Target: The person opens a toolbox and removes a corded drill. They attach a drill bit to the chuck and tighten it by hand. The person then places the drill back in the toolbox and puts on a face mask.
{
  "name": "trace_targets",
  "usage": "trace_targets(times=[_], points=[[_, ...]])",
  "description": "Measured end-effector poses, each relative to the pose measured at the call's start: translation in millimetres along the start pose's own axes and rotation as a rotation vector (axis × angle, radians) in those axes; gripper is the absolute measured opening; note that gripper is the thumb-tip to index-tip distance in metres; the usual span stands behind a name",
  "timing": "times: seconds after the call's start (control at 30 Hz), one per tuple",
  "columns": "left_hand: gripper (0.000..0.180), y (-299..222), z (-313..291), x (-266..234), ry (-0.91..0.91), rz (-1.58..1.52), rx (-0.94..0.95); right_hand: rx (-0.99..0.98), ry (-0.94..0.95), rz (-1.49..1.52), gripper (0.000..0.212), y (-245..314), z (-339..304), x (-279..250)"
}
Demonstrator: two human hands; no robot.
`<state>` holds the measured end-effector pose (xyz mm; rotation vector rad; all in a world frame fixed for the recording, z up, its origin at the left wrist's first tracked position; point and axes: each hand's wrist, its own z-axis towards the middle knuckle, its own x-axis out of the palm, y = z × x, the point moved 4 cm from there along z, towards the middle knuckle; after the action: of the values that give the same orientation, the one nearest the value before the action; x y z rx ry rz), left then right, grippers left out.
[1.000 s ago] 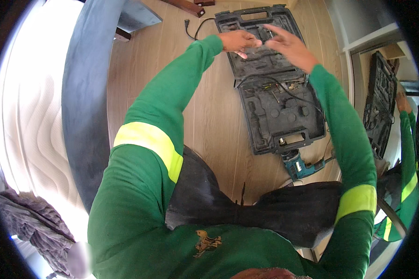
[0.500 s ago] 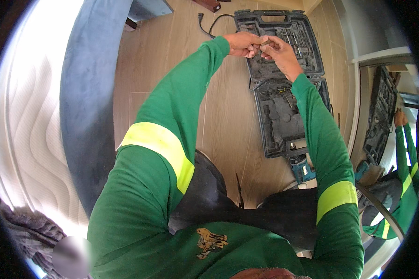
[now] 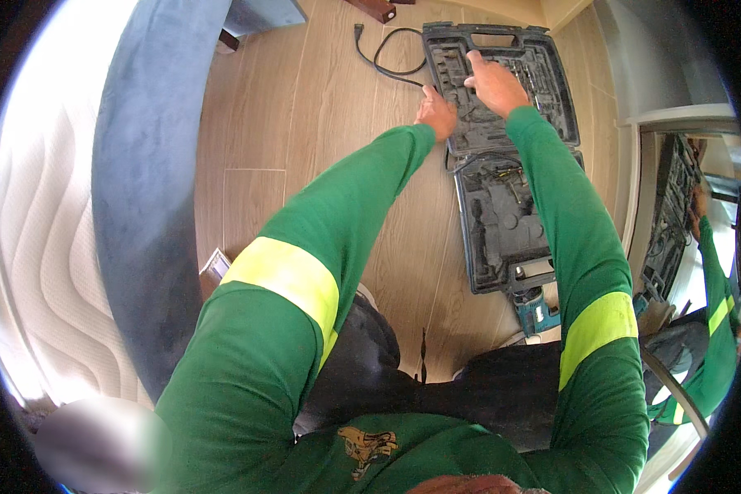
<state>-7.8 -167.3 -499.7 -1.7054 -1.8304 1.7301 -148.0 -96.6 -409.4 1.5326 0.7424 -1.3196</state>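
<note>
My right hand point(image 3: 498, 86) is over the upper half of an open black tool case point(image 3: 462, 136), its index finger stretched forward and its thumb apart. No object shows in it. Small metal drill bits point(image 3: 532, 79) lie in the moulded slots beside that hand. My left hand point(image 3: 440, 115) is at the case's left edge, some fingers extended and others hidden; nothing shows in its grasp. Whether it touches the case I cannot tell. The case's nearer half point(image 3: 502, 230) holds a few thin yellowish and metal pieces point(image 3: 512, 179) near the hinge.
A black power cord with a plug point(image 3: 359, 33) loops left of the case. A teal power tool point(image 3: 535, 314) lies at its near end. Left are a blue-grey bed base point(image 3: 144, 189) and white mattress point(image 3: 41, 230); a mirror point(image 3: 675, 222) stands right. The floor point(image 3: 321, 107) is wood-look.
My hands, together over the case before, are now apart. The left has moved down to the case's left edge; the right has its index finger extended over the slots.
</note>
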Motion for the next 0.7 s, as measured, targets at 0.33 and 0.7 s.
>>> trace_targets(times=[0.33, 0.7], points=[[0.074, -7, -3, 14, -0.05, -0.038, 0.055, -0.096, -0.08, -0.1, 0.013, -16, 50, 17], [0.057, 12, 10, 30, 0.002, 0.433, 0.504, -0.306, -0.044, -0.289, 0.015, -9, 67, 39]])
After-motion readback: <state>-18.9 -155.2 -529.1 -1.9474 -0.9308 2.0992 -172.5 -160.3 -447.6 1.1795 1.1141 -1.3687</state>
